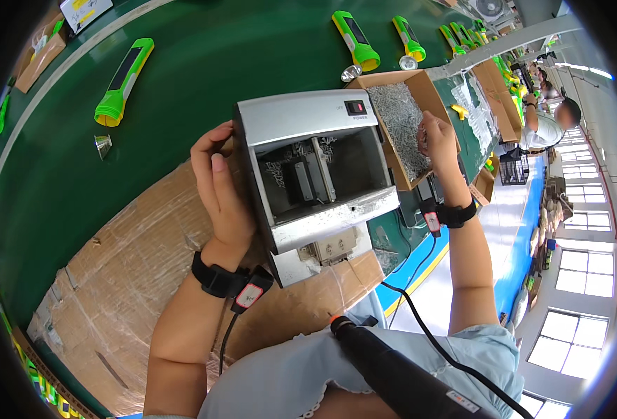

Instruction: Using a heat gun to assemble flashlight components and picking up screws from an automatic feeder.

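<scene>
A silver and black screw feeder [305, 112] stands tilted in front of me, its red-lit power switch facing up. Small screws lie loose inside its dark tray, around a central rail. My left hand [221, 192] presses against the feeder's left side, fingers curled at its back corner. To the feeder's right, a cardboard box [397, 157] holds a heap of small silver screws [398, 112]. Over that heap my right hand [438, 143] is closed, fingertips pinched together; what is between them is hidden. Both wrists wear black straps with cables.
A black electric screwdriver [392, 370] hangs close to my lap. Flattened cardboard [120, 279] covers part of the green bench [197, 63]. Green-yellow flashlight bodies [123, 84] and reflectors [103, 146] lie farther off. Beyond the bench, a co-worker [549, 122] sits on the right.
</scene>
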A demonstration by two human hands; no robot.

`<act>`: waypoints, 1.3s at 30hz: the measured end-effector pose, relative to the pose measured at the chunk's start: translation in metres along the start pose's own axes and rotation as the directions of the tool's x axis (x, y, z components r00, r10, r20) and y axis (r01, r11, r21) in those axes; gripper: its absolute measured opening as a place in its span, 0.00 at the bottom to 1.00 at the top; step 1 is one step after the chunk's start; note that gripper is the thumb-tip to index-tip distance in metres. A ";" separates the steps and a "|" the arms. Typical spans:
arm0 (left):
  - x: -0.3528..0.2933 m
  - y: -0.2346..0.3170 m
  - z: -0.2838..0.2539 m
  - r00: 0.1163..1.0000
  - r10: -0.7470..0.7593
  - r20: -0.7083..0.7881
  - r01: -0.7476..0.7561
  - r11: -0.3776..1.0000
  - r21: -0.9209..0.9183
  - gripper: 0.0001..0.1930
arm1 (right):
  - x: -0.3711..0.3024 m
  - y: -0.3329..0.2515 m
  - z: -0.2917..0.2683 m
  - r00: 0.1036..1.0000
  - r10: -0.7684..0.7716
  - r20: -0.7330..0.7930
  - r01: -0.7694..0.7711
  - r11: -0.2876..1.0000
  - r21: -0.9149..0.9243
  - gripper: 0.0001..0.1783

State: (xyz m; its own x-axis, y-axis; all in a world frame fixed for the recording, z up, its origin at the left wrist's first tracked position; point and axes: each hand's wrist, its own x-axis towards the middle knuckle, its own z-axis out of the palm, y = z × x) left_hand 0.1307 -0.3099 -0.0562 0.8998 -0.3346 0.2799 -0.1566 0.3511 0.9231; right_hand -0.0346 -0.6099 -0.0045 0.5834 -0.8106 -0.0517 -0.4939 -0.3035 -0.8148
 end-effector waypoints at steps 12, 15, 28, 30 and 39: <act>-0.001 0.007 0.003 0.995 -0.098 0.024 0.101 0.979 -0.179 0.11 | -0.061 -0.145 0.055 0.868 -0.268 0.418 -0.351 0.265 0.898 0.22; -0.001 0.007 0.001 0.997 -0.070 0.021 0.073 0.975 -0.208 0.09 | -0.077 -0.173 0.087 0.818 -0.282 0.502 -0.414 0.317 0.853 0.23; 0.000 0.000 0.000 0.998 -0.057 -0.004 0.055 0.980 -0.189 0.07 | -0.093 -0.185 0.108 0.810 -0.332 0.484 -0.121 0.712 0.691 0.22; 0.000 -0.002 -0.001 0.999 -0.051 0.005 0.051 0.974 -0.223 0.07 | -0.096 -0.186 0.109 0.829 -0.308 0.467 -0.127 0.710 0.693 0.21; -0.001 -0.001 0.000 0.998 -0.057 0.018 0.060 0.968 -0.242 0.07 | -0.097 -0.171 0.111 0.743 -0.549 0.382 0.081 0.641 0.764 0.07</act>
State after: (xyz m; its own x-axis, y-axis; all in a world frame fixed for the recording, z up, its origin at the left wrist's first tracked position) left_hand 0.1304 -0.3102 -0.0574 0.8996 -0.3701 0.2318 0.0007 0.5321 0.8467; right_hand 0.0643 -0.4238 0.0758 0.9512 -0.2441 0.1886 0.2232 0.1224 -0.9671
